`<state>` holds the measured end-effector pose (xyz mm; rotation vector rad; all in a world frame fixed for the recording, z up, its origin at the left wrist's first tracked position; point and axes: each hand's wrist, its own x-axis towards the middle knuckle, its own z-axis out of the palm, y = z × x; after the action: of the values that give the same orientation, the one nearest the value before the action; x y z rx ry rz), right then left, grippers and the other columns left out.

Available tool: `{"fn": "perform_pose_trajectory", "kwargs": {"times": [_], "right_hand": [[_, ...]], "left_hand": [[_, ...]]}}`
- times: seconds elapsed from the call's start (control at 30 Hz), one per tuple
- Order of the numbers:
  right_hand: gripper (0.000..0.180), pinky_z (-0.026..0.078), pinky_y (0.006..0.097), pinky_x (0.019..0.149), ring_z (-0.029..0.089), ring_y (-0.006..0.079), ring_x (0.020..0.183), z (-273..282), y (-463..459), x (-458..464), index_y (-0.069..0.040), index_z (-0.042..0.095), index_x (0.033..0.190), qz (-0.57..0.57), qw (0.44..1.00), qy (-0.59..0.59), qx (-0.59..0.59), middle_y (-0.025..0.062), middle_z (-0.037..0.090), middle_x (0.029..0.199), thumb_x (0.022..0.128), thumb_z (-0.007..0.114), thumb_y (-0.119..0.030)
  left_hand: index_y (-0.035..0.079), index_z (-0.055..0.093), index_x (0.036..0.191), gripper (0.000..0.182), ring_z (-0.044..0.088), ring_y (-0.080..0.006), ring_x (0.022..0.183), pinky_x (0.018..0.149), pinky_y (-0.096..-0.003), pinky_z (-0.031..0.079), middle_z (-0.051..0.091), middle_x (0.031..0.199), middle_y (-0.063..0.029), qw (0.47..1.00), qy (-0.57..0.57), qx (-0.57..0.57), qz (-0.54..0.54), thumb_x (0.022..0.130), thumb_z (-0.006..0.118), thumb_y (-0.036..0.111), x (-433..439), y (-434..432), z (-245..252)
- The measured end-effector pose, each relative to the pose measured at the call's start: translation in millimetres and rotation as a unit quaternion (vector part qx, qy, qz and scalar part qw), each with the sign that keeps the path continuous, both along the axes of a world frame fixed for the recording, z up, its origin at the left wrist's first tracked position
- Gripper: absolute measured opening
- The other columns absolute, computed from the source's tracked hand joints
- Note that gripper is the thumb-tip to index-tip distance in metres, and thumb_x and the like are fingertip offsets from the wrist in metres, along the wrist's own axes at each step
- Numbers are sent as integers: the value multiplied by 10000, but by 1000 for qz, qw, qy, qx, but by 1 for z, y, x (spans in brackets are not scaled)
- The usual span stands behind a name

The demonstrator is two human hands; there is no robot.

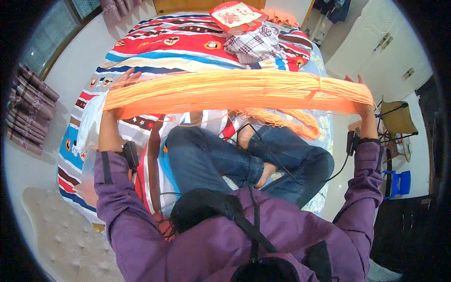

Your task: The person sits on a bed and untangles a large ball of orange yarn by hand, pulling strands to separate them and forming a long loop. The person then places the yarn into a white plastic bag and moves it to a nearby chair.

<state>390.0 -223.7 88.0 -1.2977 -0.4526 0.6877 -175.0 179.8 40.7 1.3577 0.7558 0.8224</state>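
Note:
A long skein of orange yarn (225, 91) is stretched across in front of me, above my crossed legs. Its left end loops around my left hand (125, 79), whose fingers stick up past the strands. My right hand (361, 80) is inside the other end, fingers raised and spread; the strands hide much of both palms. Near the right end, a tie (320, 83) crosses the strands. Below the stretched skein, a looser orange yarn bundle (299, 123) lies on the bed by my right leg.
I sit on a bed with a striped cover (155, 53). Ahead lie a checked cloth (255, 44) and a red package (239, 17). Black cables (271, 151) run across my legs. At the right stand a folding chair (396, 118) and a blue stool (400, 183).

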Motion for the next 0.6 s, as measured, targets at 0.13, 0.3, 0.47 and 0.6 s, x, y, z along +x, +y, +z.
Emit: {"fn": "perform_pose_trajectory", "kwargs": {"times": [0.13, 0.3, 0.47, 0.6], "right_hand": [[619, 324, 354, 1011, 358, 265, 1244, 18, 12, 5, -23, 239, 1342, 31, 998, -38, 48, 180, 384, 1327, 910, 368, -448], [550, 364, 357, 991, 405, 283, 1210, 45, 59, -41, -24, 252, 1333, 147, 983, -89, 57, 191, 376, 1325, 925, 374, -372], [464, 375, 345, 987, 455, 272, 1166, 65, 111, -108, -13, 303, 1316, 385, 882, -266, 50, 190, 435, 1274, 928, 396, -249], [459, 388, 334, 974, 479, 272, 1140, 77, 147, -156, -31, 330, 1308, 477, 822, -301, 75, 183, 458, 1249, 922, 420, -263]], "left_hand": [[26, 341, 1318, 529, 382, -270, 1230, 997, -378, 352, 398, 1325, -161, 980, -143, -77, -111, 919, 391, 369, 17, -23, 18], [-12, 340, 1303, 522, 366, -309, 1235, 1016, -378, 344, 391, 1307, -214, 947, -203, -115, -222, 924, 382, 345, 65, -57, 57], [-12, 398, 1258, 491, 449, -303, 1170, 1008, -380, 344, 490, 1214, -210, 886, -177, 39, -428, 901, 444, 321, 100, -119, 92], [-79, 453, 1188, 559, 570, -323, 1006, 892, -413, 436, 602, 1011, -231, 810, -91, -20, -579, 847, 541, 355, 111, -168, 120]]}}
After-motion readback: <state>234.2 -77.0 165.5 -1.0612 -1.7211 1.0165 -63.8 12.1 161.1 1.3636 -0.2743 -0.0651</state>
